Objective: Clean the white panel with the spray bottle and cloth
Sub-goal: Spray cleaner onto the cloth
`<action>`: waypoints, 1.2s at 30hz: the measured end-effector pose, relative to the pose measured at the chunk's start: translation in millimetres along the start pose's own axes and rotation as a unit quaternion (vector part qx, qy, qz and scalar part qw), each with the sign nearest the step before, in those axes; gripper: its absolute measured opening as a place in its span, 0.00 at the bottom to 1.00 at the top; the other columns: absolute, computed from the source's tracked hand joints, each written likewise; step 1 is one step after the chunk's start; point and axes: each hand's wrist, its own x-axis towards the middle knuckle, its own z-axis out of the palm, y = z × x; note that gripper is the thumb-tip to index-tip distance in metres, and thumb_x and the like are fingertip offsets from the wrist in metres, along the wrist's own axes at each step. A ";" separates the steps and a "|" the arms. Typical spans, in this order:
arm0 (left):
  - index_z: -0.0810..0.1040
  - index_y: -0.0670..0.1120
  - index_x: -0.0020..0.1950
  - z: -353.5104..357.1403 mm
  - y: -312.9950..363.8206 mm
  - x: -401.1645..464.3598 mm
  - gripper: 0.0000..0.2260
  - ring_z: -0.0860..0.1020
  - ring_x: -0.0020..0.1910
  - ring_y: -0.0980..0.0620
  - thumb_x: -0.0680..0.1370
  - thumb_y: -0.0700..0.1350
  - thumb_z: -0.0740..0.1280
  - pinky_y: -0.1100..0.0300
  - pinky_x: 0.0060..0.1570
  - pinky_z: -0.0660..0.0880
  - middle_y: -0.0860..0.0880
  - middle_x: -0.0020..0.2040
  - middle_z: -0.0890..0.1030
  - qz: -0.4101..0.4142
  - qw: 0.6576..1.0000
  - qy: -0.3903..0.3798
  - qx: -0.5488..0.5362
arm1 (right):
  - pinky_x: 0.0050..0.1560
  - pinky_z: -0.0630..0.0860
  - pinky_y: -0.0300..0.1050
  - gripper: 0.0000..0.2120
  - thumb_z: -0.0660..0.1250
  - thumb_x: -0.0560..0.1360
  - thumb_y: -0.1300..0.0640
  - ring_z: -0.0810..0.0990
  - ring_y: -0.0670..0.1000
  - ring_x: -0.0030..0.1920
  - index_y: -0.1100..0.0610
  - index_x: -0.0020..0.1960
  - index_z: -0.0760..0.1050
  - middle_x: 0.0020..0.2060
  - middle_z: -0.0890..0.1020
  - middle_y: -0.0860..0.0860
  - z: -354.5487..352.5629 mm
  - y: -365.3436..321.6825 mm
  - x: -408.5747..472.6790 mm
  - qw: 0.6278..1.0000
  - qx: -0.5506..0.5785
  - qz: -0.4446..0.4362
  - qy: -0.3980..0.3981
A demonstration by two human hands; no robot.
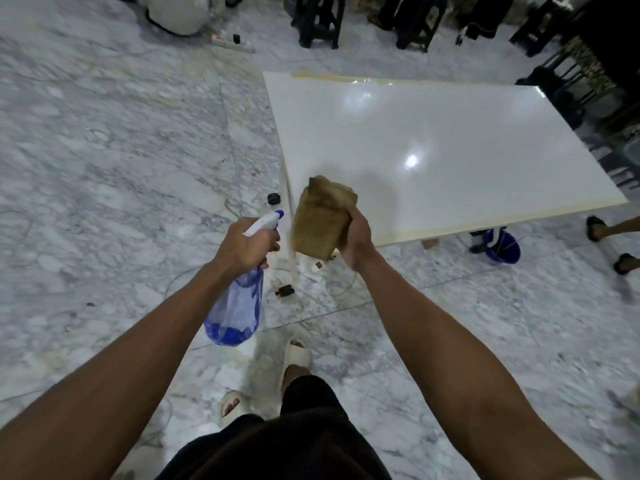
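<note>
A glossy white panel (433, 143) lies flat, raised a little above the marble floor, ahead and to the right of me. My left hand (244, 245) grips the neck of a clear blue spray bottle (237, 310), whose white and blue nozzle points toward the cloth. My right hand (356, 237) holds a folded brown cloth (320, 220) upright in front of the panel's near left corner. The cloth hangs in the air, apart from the panel surface.
A small bottle with a black cap (273, 199) stands on the floor by the panel's left edge. A blue bucket (502, 245) sits under the panel's near side. Another person's sandalled feet (597, 228) are at the right. Dark chairs (320, 19) and a power strip (232, 42) lie beyond.
</note>
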 end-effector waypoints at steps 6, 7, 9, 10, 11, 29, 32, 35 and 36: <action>0.79 0.40 0.36 -8.0 48.2 31.2 0.21 0.74 0.22 0.51 0.80 0.55 0.66 0.56 0.30 0.74 0.37 0.41 0.85 0.026 0.999 0.048 -0.005 | 0.72 0.68 0.61 0.29 0.56 0.82 0.41 0.74 0.59 0.70 0.61 0.73 0.70 0.71 0.74 0.58 24.3 -37.5 50.7 0.976 0.196 0.017 -0.096; 0.79 0.40 0.36 -7.3 53.0 39.1 0.21 0.75 0.24 0.49 0.80 0.55 0.66 0.55 0.30 0.75 0.37 0.41 0.84 0.030 0.998 0.059 -0.006 | 0.73 0.66 0.62 0.31 0.58 0.81 0.40 0.70 0.61 0.73 0.61 0.74 0.69 0.73 0.71 0.59 26.7 -40.6 64.1 0.970 0.196 0.016 -0.141; 0.79 0.39 0.36 -3.5 60.8 55.0 0.22 0.77 0.27 0.50 0.80 0.56 0.66 0.55 0.30 0.75 0.38 0.41 0.84 0.031 0.996 0.083 -0.012 | 0.71 0.68 0.62 0.33 0.59 0.80 0.38 0.68 0.63 0.74 0.61 0.75 0.68 0.74 0.70 0.60 30.2 -50.4 91.6 0.962 0.192 0.036 -0.189; 0.79 0.39 0.36 0.7 63.8 62.3 0.22 0.77 0.27 0.50 0.81 0.56 0.65 0.55 0.30 0.76 0.38 0.41 0.84 0.030 0.995 0.098 -0.015 | 0.71 0.69 0.60 0.33 0.60 0.80 0.38 0.68 0.63 0.74 0.61 0.75 0.68 0.73 0.71 0.60 31.0 -54.4 105.8 0.960 0.192 0.058 -0.197; 0.78 0.40 0.36 6.3 67.3 69.0 0.22 0.76 0.28 0.50 0.81 0.55 0.65 0.55 0.30 0.76 0.38 0.41 0.84 0.027 0.993 0.116 -0.019 | 0.71 0.68 0.60 0.33 0.60 0.81 0.38 0.69 0.62 0.74 0.60 0.76 0.67 0.73 0.72 0.60 32.2 -58.9 119.6 0.956 0.189 0.083 -0.207; 0.79 0.39 0.34 150.3 55.8 34.2 0.16 0.73 0.22 0.50 0.76 0.49 0.67 0.58 0.28 0.73 0.39 0.31 0.81 -0.136 0.876 0.426 -0.180 | 0.71 0.70 0.60 0.30 0.54 0.83 0.40 0.76 0.61 0.68 0.61 0.73 0.69 0.67 0.77 0.61 34.4 -52.8 153.3 0.853 -0.057 0.312 -0.414; 0.78 0.37 0.33 182.0 57.3 16.9 0.17 0.74 0.24 0.48 0.77 0.48 0.67 0.57 0.28 0.74 0.39 0.30 0.80 -0.152 0.850 0.466 -0.195 | 0.72 0.69 0.61 0.30 0.54 0.83 0.39 0.76 0.61 0.68 0.61 0.73 0.69 0.67 0.77 0.61 11.1 -52.6 138.8 0.834 -0.074 0.334 -0.433; 0.78 0.30 0.41 223.3 58.7 -4.1 0.16 0.78 0.28 0.44 0.75 0.46 0.66 0.52 0.33 0.76 0.30 0.39 0.81 -0.138 0.832 0.502 -0.191 | 0.73 0.67 0.62 0.32 0.54 0.82 0.38 0.75 0.61 0.69 0.62 0.73 0.69 0.68 0.77 0.61 -23.5 -56.5 127.0 0.825 -0.099 0.338 -0.442; 0.78 0.29 0.43 238.4 59.3 -9.9 0.16 0.78 0.28 0.44 0.76 0.45 0.66 0.52 0.33 0.76 0.29 0.41 0.81 -0.134 0.829 0.509 -0.188 | 0.73 0.67 0.61 0.32 0.53 0.82 0.38 0.75 0.61 0.69 0.62 0.73 0.69 0.67 0.77 0.61 -36.8 -58.5 124.9 0.823 -0.108 0.335 -0.446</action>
